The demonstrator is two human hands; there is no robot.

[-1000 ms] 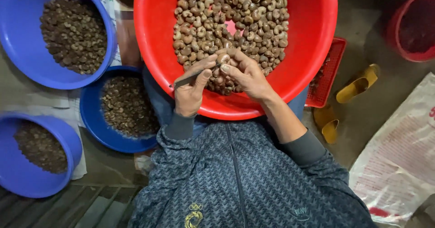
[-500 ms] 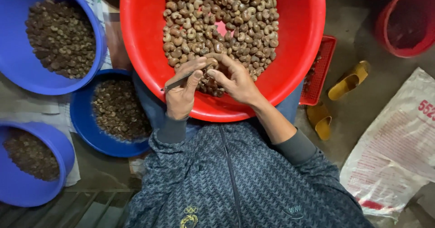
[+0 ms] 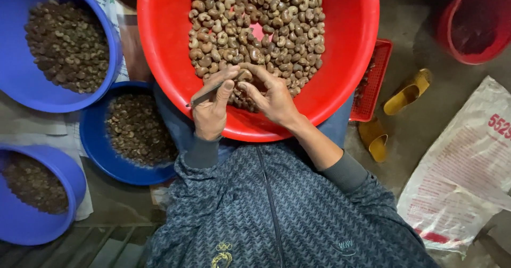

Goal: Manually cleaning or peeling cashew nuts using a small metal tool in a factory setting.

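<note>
Pinched between thumb and fingers of the left hand (image 3: 210, 113) is a thin metal pick (image 3: 213, 91), its shaft slanting from seven o'clock up toward one o'clock. Beside it, the right hand (image 3: 271, 98) curls over the near edge of the cashew pile (image 3: 255, 33); its fingertips close on something among the nuts, but what they hold cannot be told. Both hands work at six o'clock inside the red basin (image 3: 346, 60), just above its near rim, which rests on the person's lap. Bare red wall lies at three and nine o'clock of the pile, leaving room to shift sideways. Curved, tan-brown and mottled, the nuts are heaped toward twelve o'clock. At nine o'clock, touching or nearly touching the red rim, stand blue basins (image 3: 16, 81) of darker pieces; a red tray (image 3: 379, 71) sits at three o'clock.
</note>
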